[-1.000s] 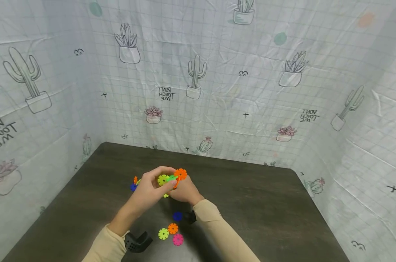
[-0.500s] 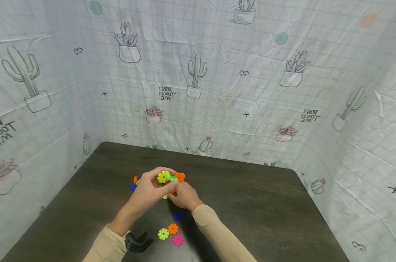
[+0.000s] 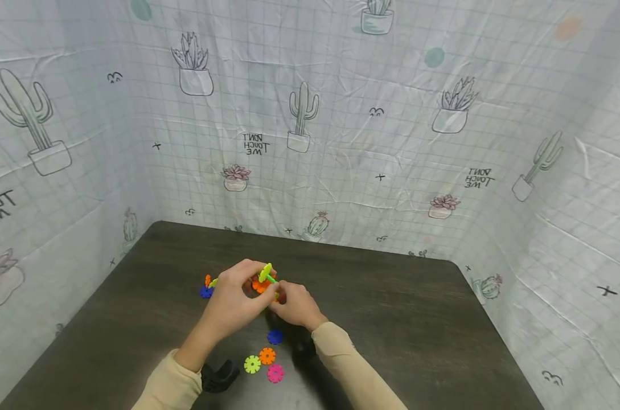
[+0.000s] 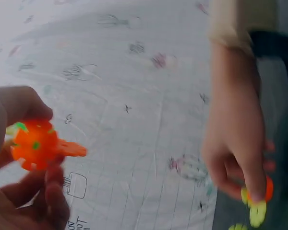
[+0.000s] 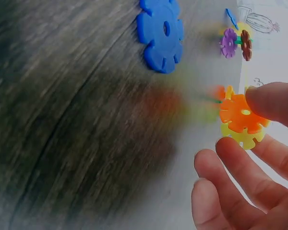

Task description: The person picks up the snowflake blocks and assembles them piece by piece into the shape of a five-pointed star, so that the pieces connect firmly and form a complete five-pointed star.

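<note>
My left hand (image 3: 233, 302) holds a small cluster of notched plastic snowflake discs slotted together. A yellow disc (image 3: 266, 272) stands edge-on at its top, beside a green one (image 3: 271, 279). In the left wrist view an orange disc (image 4: 44, 136) faces the camera between thumb and fingers, with another orange disc (image 4: 73, 148) sticking out sideways. My right hand (image 3: 298, 307), close beside the left, pinches an orange disc (image 5: 237, 117) joined to a yellow disc (image 5: 249, 138). Its other fingers are loosely bent below them.
Loose discs lie on the dark table (image 3: 391, 319) before me: blue (image 3: 275, 337), orange (image 3: 267, 356), yellow-green (image 3: 252, 364) and pink (image 3: 275, 373). Left of my hands stands another joined cluster (image 3: 206, 291). Patterned cloth (image 3: 340, 142) walls the table's back and sides.
The cluster in my left hand has turned, so its yellow disc now shows edge-on and orange faces lower down. My right hand has drawn slightly to the right with its discs.
</note>
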The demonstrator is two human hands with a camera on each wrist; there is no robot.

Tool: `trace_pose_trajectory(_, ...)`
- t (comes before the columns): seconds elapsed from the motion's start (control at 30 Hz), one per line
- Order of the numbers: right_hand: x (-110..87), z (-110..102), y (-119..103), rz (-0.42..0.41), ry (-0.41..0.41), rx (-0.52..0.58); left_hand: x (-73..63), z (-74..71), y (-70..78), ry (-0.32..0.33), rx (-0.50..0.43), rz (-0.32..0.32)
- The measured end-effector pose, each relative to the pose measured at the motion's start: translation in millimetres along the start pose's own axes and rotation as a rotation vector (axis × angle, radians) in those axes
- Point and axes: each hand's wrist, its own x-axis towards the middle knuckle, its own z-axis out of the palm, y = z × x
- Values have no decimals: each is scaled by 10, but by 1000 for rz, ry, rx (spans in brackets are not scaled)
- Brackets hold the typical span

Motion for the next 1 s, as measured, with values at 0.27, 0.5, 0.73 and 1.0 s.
trace_pose_trajectory(0.27, -78, -162, 18, -27, 10, 257, -19, 51, -68, -26, 113, 242)
trace_pose_trajectory(0.5, -312, -586, -24, -85, 37, 742, -18, 30, -78, -38, 265, 275)
trace_pose_trajectory(0.73, -634, -867, -68, -141, 99, 864, -28, 77, -72, -27, 233, 175)
trace_pose_trajectory(1.0, -877, -946, -186, -95, 75, 1072, -4, 200, 27, 33, 238, 83)
